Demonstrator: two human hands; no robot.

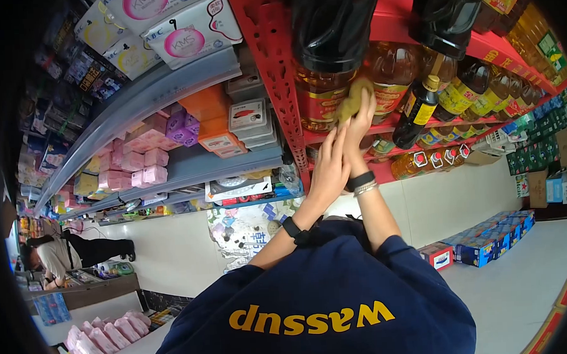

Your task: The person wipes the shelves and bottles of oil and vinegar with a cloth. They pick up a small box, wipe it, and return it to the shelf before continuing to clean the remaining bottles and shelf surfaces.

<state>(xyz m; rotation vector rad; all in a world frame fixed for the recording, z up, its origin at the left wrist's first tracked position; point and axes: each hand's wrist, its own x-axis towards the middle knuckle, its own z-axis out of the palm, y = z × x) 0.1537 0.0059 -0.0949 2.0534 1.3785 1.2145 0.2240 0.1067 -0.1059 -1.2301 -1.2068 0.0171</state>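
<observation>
My right hand, with a black band and a bracelet at its wrist, holds a yellowish cloth against large oil bottles with red labels on a red shelf. The cloth is somewhat blurred. Beside it, my left hand reaches up with fingers stretched out, close to my right hand and the shelf edge, and nothing shows in it. A black watch is on that wrist. Just right of the cloth stands a dark bottle with a yellow cap. Large dark bottles are above.
Grey shelves on the left carry pink packs, orange boxes and white packages. More oil bottles line the right. Blue boxes lie at the lower right. Another person is bent over at the far left.
</observation>
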